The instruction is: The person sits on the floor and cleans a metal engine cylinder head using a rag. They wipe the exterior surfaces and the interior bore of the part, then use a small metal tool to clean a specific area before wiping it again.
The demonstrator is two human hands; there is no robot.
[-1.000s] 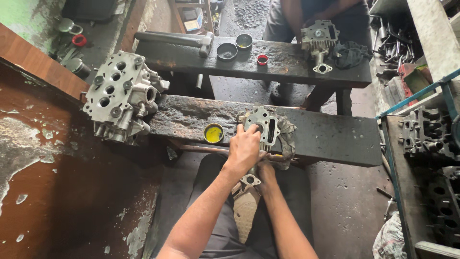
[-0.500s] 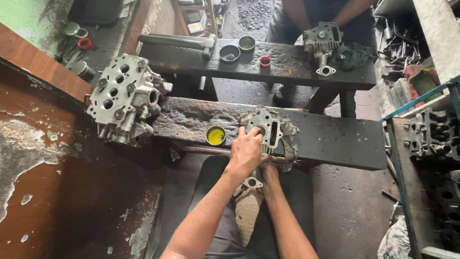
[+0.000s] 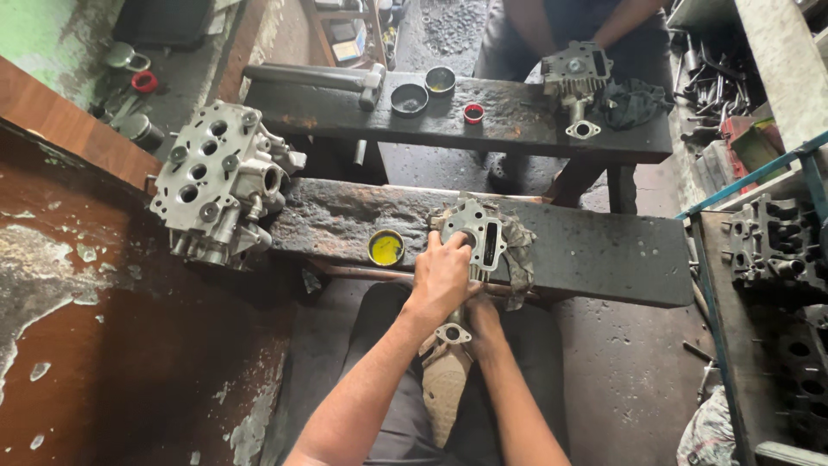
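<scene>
Two hands at the near counter (image 3: pixel 586 250), a dark, scorched plank. Left hand (image 3: pixel 442 278) lies on top of a small grey metal engine part (image 3: pixel 477 235), fingers curled over its near edge, gripping it. Engine part sits on a grey rag (image 3: pixel 519 250) at the middle of the counter. Right hand (image 3: pixel 483 312) is below the counter edge, mostly hidden under the left; cannot tell its grip. Round tin of yellow paste (image 3: pixel 385 248), open, just left of the part. Larger grey engine block (image 3: pixel 217 181) rests at the counter's left end. Far counter (image 3: pixel 517 121): two round open tins (image 3: pixel 409 97), a small red cap (image 3: pixel 473 113), and a second small engine part (image 3: pixel 576 76) before another person
</scene>
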